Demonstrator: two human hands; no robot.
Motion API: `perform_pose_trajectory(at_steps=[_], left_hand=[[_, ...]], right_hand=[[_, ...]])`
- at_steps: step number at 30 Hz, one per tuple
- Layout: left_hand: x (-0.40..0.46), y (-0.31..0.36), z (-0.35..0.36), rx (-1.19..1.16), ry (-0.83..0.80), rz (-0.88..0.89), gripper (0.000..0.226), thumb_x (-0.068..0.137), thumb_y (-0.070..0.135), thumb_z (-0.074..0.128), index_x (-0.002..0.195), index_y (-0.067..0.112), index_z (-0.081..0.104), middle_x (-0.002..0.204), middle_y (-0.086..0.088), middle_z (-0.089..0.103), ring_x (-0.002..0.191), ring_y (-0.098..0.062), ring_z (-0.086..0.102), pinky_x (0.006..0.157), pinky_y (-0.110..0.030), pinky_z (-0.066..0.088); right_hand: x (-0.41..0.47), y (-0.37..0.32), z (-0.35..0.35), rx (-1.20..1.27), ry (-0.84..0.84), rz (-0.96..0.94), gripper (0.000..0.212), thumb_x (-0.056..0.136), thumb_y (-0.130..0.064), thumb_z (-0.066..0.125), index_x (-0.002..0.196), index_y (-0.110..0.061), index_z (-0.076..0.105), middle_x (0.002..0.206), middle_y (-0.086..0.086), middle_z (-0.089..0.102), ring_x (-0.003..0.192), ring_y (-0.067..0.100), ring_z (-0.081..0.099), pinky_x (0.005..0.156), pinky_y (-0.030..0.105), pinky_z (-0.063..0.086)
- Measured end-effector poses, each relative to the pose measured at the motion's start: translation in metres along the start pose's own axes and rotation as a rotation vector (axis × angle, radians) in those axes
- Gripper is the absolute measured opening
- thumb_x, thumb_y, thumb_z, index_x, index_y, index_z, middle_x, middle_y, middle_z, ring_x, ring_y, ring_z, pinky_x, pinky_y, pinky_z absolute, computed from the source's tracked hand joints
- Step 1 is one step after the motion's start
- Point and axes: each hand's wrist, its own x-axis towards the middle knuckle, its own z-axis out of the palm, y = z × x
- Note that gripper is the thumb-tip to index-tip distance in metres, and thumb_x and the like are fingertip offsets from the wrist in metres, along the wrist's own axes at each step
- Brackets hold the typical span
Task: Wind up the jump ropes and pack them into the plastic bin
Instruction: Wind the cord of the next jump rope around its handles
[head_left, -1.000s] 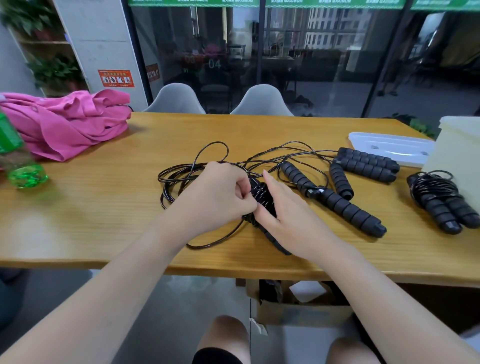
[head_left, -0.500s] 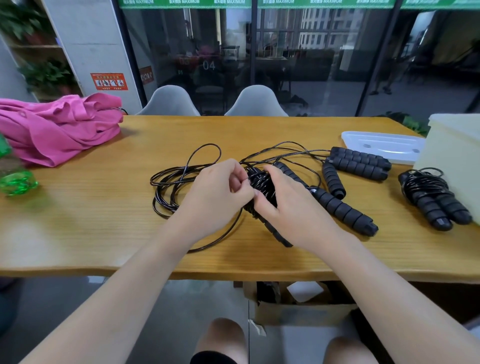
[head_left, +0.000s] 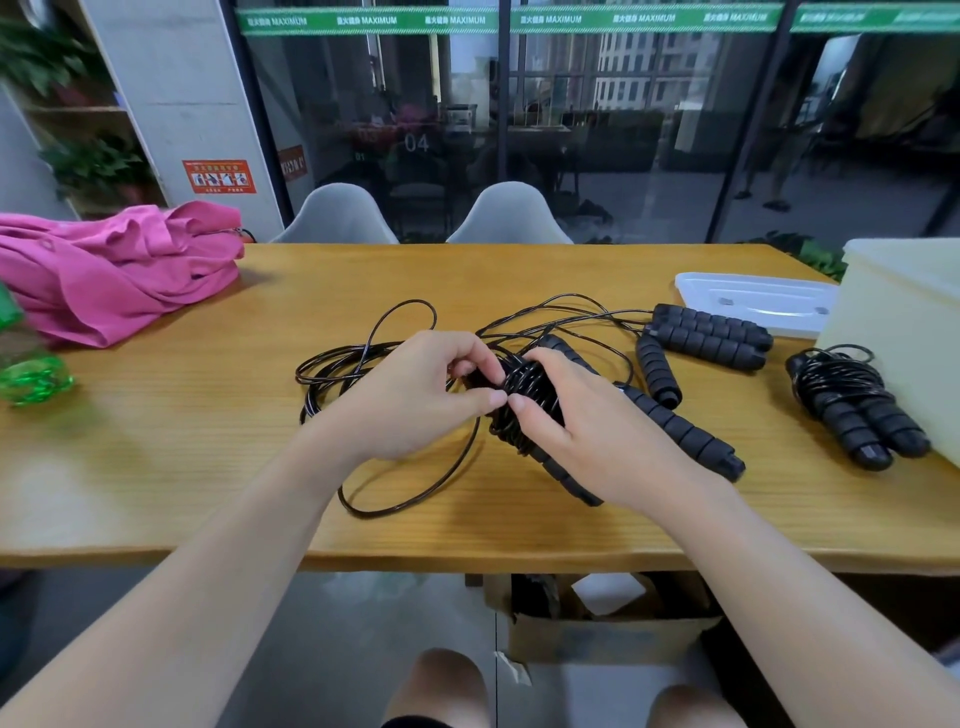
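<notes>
Your right hand (head_left: 576, 415) grips the black foam-handled rope bundle (head_left: 530, 410) steady, so your left hand (head_left: 415, 395), pinching its thin black cord (head_left: 415, 499), can wrap.

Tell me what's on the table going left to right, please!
Green bottle → pink cloth → loose rope loops → left hand → right hand → wound jump rope → plastic bin.
</notes>
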Motion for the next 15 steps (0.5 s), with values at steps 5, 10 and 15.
perform_pose_trajectory(at_steps=[5, 10, 15], left_hand=[[0.006, -0.002, 0.001, 0.109, -0.166, 0.054, 0.014, 0.092, 0.032, 0.074, 0.094, 0.041, 0.064, 0.098, 0.004, 0.057, 0.093, -0.006, 0.05, 0.081, -0.026, 0.041], [0.007, -0.002, 0.001, 0.084, -0.174, 0.108, 0.017, 0.091, 0.03, 0.075, 0.093, 0.041, 0.062, 0.087, 0.016, 0.047, 0.086, 0.004, 0.045, 0.072, -0.011, 0.032], [0.004, -0.002, 0.009, 0.062, -0.079, 0.1, 0.017, 0.085, 0.023, 0.077, 0.086, 0.033, 0.062, 0.082, 0.012, 0.047, 0.081, -0.001, 0.044, 0.071, -0.012, 0.032]], right_hand=[[-0.004, 0.009, 0.001, -0.02, -0.033, -0.006, 0.054, 0.1, -0.064, 0.037, 0.145, -0.033, 0.037, 0.12, -0.007, 0.058, 0.101, 0.018, 0.062, 0.083, 0.046, 0.055], [-0.004, 0.013, 0.0, 0.015, -0.032, -0.017, 0.056, 0.099, -0.067, 0.036, 0.144, -0.035, 0.039, 0.117, -0.01, 0.059, 0.096, 0.012, 0.061, 0.08, 0.041, 0.056], [-0.007, 0.011, -0.001, 0.039, -0.029, -0.035, 0.056, 0.099, -0.068, 0.034, 0.145, -0.035, 0.039, 0.117, -0.011, 0.059, 0.097, 0.012, 0.06, 0.08, 0.037, 0.052]])
